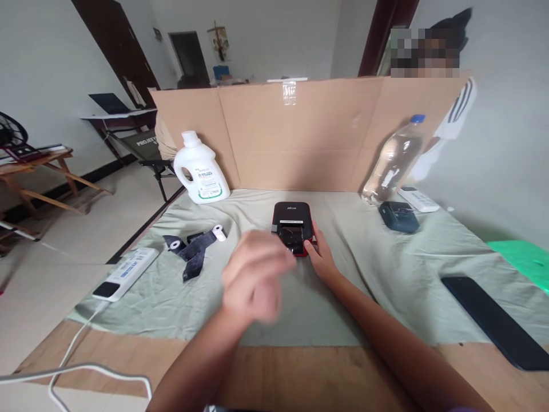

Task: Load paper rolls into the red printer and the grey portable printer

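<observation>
Left hand (257, 276), blurred and loosely curled, hangs in front of the printer (292, 213); whether it holds anything, I cannot tell. Partly closed, the right hand (321, 254) grips the printer's right edge, mid-cloth (300, 309).

red-edged black device (293, 214), pale green cloth (311, 315)

A white jug (201, 171) and a clear, blue-capped bottle (394, 160) stand before a cardboard screen (295, 137). A black phone (493, 320) lies across the front edge of a pale cloth (347, 232). Beyond, at left, a laptop (109, 103) sits on a desk (124, 116) near a dark chair (143, 147).
</observation>
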Demonstrator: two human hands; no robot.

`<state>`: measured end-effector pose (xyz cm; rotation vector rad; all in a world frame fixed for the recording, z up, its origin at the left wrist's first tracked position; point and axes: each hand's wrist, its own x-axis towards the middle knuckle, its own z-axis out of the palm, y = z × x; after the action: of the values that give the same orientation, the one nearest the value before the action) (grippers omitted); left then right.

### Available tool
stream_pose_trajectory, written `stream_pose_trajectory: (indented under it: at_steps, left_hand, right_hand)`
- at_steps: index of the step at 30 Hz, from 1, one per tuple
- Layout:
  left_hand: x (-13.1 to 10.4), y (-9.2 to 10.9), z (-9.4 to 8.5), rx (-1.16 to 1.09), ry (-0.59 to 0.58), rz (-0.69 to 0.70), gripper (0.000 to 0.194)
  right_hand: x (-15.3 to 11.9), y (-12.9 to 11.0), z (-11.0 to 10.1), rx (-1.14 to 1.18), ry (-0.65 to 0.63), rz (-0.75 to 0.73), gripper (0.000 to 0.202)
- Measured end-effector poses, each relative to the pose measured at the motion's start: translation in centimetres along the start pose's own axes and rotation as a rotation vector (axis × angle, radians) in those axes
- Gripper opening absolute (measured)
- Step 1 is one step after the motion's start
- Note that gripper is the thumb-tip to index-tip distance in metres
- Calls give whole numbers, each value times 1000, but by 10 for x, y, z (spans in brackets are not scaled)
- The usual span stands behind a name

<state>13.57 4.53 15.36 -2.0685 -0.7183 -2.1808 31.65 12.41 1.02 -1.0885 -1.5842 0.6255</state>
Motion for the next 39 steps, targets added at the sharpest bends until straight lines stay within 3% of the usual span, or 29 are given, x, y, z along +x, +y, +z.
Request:
stream_pose_trajectory:
  at_steps: [2,6,8,10,17,22,30,39]
  left_hand:
    - [0,-38,14,2,60,-94,37]
    - [-24,-116,29,-12,93,-700,44]
    - [-42,-141,29,-102,25,-964,45]
    - [-58,-155,28,-194,-56,-1136,43]
    - [-78,-162,30,-384,-171,-1252,37]
    - [-71,-161,25,-410,-246,-1230,43]
    - [-60,-164,18,-385,-430,-1311,29]
    - [-48,-158,18,-346,-481,-1447,28]
  right_hand:
    - [0,-2,0,2,4,2,60]
    - [0,-5,0,8,-7,14,61]
    - [1,-5,-1,5,-2,15,61]
    - [1,-4,-1,20,10,13,60]
    - [2,-3,-2,62,30,23,54]
    - [2,-4,-2,67,27,33,55]
    - [3,-1,-2,61,26,36,55]
    - [4,1,-2,54,28,37,55]
